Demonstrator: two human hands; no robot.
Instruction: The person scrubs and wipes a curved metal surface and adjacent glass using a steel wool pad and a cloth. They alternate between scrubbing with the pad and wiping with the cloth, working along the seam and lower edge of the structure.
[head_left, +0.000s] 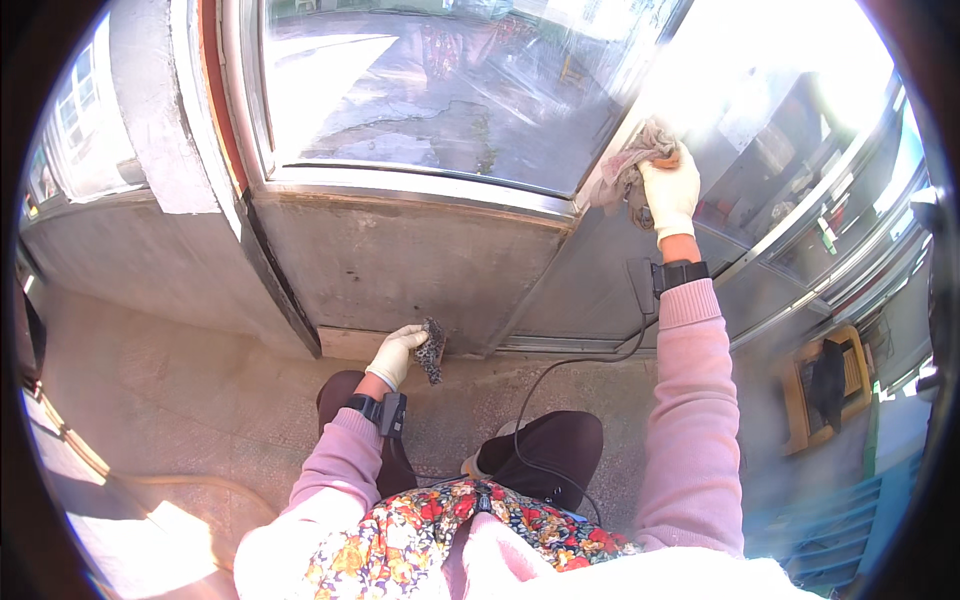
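My right hand, in a pale glove, is shut on a crumpled, brownish-pink cloth. The cloth lies against the metal frame beside the lower right corner of a glass pane. Lower and to the left, my gloved left hand pinches a dark, speckled piece of cloth or scouring pad; its exact kind is unclear. That piece hangs in front of the grey lower panel, near the floor. A silvery metal sill runs between the pane and the panel.
A wooden chair with something dark on it stands at the right. Below it is a blue slatted plastic item. A cable loops from my right wrist past my knees. A hose lies on the floor at left.
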